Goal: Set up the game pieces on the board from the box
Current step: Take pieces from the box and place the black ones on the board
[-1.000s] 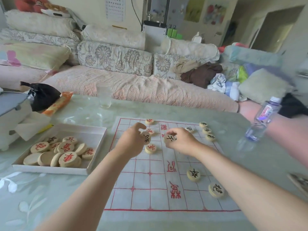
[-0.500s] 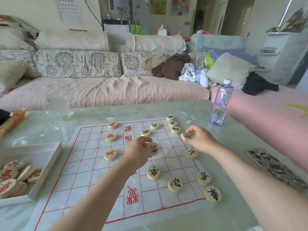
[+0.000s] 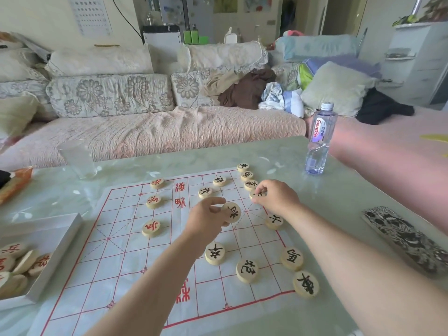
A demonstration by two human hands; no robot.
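Pinching rims, the left hand (image 3: 206,221) held a centre disc (image 3: 232,212), the right hand (image 3: 276,197) an edge disc (image 3: 255,195), both seemingly light, rigid wood

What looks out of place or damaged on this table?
The water bottle at the far right of the table looks dented and crumpled below its label, though it stands upright. Nothing looks spilled; the pieces set down on the board lie flat.
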